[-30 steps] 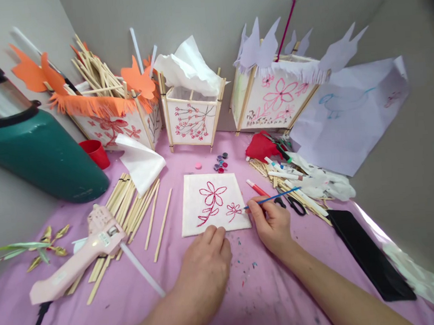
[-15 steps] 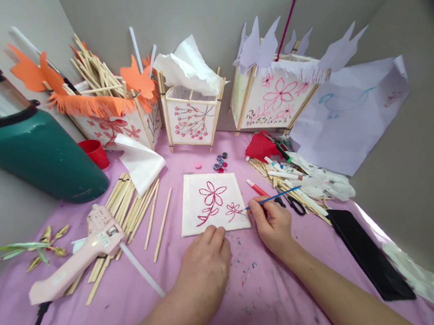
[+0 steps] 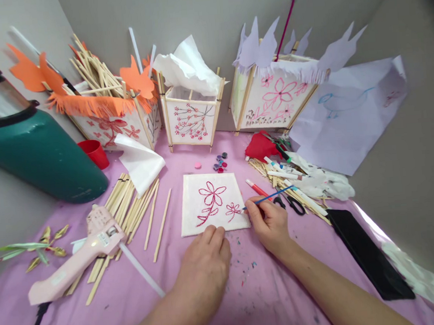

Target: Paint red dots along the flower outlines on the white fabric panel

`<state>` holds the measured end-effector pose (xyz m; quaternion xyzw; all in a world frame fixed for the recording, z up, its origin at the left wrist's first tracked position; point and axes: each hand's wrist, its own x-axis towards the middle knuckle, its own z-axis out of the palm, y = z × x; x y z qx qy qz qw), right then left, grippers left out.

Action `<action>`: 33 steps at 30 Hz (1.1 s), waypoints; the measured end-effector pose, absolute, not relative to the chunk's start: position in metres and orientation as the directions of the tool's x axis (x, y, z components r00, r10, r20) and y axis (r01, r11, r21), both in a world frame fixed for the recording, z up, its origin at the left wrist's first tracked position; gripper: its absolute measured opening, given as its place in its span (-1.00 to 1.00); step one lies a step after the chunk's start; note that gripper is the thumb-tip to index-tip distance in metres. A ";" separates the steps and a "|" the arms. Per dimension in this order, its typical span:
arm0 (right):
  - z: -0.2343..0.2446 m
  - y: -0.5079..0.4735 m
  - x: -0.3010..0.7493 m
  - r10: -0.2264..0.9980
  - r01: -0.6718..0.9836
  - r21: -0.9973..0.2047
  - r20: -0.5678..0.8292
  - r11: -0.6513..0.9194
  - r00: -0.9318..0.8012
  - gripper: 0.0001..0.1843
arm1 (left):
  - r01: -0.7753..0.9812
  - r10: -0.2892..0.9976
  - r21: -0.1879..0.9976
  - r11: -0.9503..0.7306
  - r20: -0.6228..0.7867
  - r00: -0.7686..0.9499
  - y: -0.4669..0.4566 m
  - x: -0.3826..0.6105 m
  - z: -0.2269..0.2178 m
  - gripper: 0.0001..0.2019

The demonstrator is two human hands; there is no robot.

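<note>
A white square panel (image 3: 194, 182) lies flat with two flowers drawn on it in dark pink dashed strokes, the larger with a leafy stem. My right hand (image 3: 269, 223) is closed in a pinch around a slim blue paintbrush (image 3: 268, 197). The brush tip is at the right side of the smaller flower (image 3: 233, 209), over the panel; whether it touches I cannot tell. My left hand (image 3: 206, 263) rests palm down at the panel's lower edge, fingertips lying on the edge and holding nothing. Small paint pots (image 3: 220, 163) stand just behind the panel.
Three decorated lanterns (image 3: 195, 124) line the wall. Wooden sticks (image 3: 133, 204), a pink glue gun (image 3: 77, 253), a red cup (image 3: 95, 154) and a green bottle (image 3: 32, 152) are at left. Scissors (image 3: 295, 205), markers (image 3: 283, 176) and a black phone (image 3: 367, 251) lie at right.
My right hand has shifted slightly left, and the brush's back end now reaches less far to the right. The left hand and the panel stay in place.
</note>
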<state>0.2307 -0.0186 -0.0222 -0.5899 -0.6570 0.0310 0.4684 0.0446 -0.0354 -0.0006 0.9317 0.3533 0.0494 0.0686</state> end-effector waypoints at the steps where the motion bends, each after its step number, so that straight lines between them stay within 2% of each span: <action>1: -0.022 -0.019 0.231 0.803 0.746 -0.591 0.581 0.306 0.132 -0.82 | 0.651 0.665 0.165 -0.741 0.040 0.746 -0.035 0.045 -0.001 -0.76; 6: -0.024 -0.020 0.234 0.795 0.759 -0.572 0.594 0.310 0.124 -0.86 | 0.648 0.659 0.181 -0.740 0.004 0.752 -0.035 0.044 -0.002 -0.74; 13: -0.024 -0.020 0.237 0.771 0.800 -0.514 0.629 0.311 0.104 -0.84 | 0.653 0.667 0.178 -0.736 0.027 0.744 -0.035 0.045 0.000 -0.75; 20: -0.023 -0.018 0.239 0.747 0.816 -0.477 0.660 0.327 0.087 -0.86 | 0.650 0.656 0.172 -0.740 -0.027 0.754 -0.034 0.045 0.001 -0.77; 33: -0.025 -0.018 0.239 0.741 0.806 -0.479 0.667 0.348 0.076 -0.92 | 0.661 0.660 0.191 -0.725 -0.077 0.747 -0.035 0.044 0.007 -0.77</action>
